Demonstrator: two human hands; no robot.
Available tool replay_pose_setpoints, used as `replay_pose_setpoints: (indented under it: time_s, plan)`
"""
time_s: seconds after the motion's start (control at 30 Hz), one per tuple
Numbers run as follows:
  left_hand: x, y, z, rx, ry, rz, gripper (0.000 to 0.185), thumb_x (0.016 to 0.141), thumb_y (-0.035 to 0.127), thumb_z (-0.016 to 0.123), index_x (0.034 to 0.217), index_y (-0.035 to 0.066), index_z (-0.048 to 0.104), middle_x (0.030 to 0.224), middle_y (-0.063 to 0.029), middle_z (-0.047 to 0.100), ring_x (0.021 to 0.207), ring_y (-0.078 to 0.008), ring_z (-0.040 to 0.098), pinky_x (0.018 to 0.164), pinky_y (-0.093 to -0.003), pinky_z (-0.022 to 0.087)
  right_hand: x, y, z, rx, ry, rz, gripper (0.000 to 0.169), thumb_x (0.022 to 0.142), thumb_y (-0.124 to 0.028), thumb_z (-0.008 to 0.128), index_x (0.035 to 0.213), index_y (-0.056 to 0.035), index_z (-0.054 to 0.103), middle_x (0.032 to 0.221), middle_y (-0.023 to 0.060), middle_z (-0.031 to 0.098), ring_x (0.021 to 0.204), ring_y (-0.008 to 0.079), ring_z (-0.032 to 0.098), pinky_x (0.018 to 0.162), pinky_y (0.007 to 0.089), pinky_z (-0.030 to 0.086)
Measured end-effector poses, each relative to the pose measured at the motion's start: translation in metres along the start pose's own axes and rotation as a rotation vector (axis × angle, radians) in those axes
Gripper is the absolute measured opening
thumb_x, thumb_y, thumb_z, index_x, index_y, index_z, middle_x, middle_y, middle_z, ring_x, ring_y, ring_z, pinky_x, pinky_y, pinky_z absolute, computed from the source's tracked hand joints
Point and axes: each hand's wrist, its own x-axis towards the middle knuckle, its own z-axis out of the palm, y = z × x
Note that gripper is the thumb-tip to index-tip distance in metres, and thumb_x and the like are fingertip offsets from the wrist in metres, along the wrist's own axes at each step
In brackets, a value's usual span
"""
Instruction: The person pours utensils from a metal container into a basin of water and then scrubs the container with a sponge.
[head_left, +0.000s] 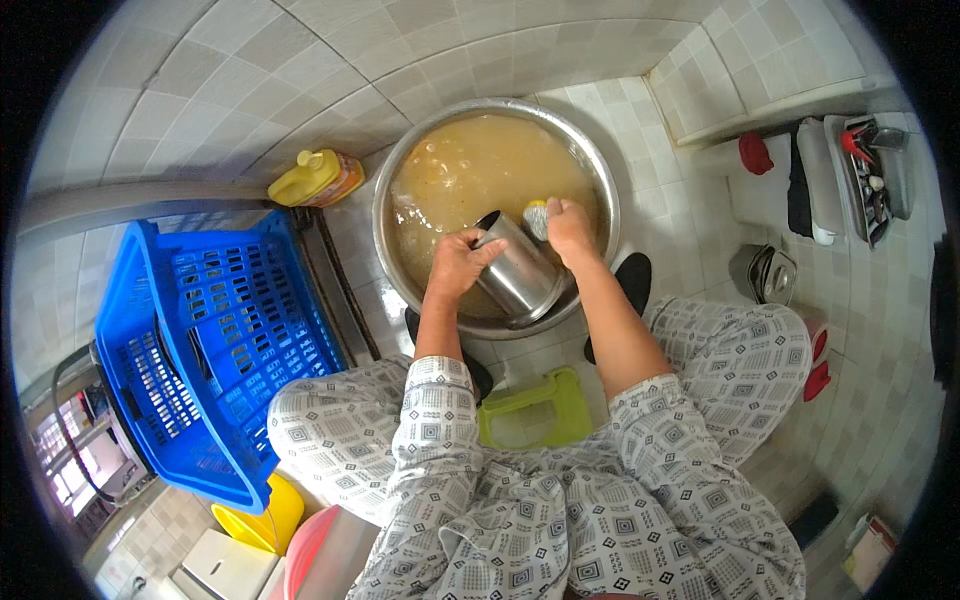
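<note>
My left hand (459, 262) grips the rim of a cylindrical steel container (521, 270), its thumb on the outer wall. The container lies tilted inside a large round metal basin (384, 247), against the near side. Cloudy brownish water (487, 157) with some bubbles fills the basin. In my right hand (571, 231) is a scrubbing pad (535, 220), greyish with a yellow edge, held just beside the container over the water. Whether the pad touches the steel, I cannot tell.
A yellow jug (316, 178) stands left of the basin. Beside my left knee is a blue plastic crate (225, 292). A green plastic stool (536, 420) shows between my legs. Metal containers (763, 274) and a utensil tray (874, 184) lie at right. Tiled walls (450, 45) rise behind.
</note>
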Motion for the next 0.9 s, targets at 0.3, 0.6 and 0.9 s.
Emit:
replay_pose_setpoints:
  time_s: [0.3,0.6,0.9]
  plan:
    - [-0.017,0.034,-0.007,-0.126,-0.24,0.042,0.043,0.078,0.0,0.074,0.121,0.001,0.07,0.109,-0.0072,0.073,0.099,-0.0139,0.066,0.092,-0.0294,0.051,-0.021,-0.062,-0.043,1.129,-0.287,0.378,0.033,0.106,-0.033,0.046,0.125,-0.009,0.057,0.119,0.0092,0.063,0.101,0.0255,0.063,0.079,0.0468,0.056]
    - [-0.024,0.04,0.026,0.28,0.007,0.42,0.039,0.077,0.003,0.075,0.115,0.008,0.072,0.097,-0.011,0.075,0.088,-0.023,0.072,0.104,-0.0443,0.046,-0.025,-0.055,-0.052,1.277,-0.287,0.271,0.026,0.097,-0.028,0.06,0.12,-0.0149,0.06,0.116,0.0048,0.067,0.108,0.0218,0.061,0.083,0.0439,0.05]
    - [-0.043,0.046,0.063,0.704,-0.041,0.353,0.02,0.079,0.012,0.07,0.099,0.01,0.071,0.086,-0.0174,0.073,0.085,-0.0326,0.071,0.097,-0.0481,0.048,-0.021,-0.061,-0.058,1.243,-0.172,0.317,0.027,0.097,-0.027,0.059,0.12,-0.0135,0.06,0.117,0.0044,0.067,0.109,0.0219,0.061,0.083,0.0436,0.051]
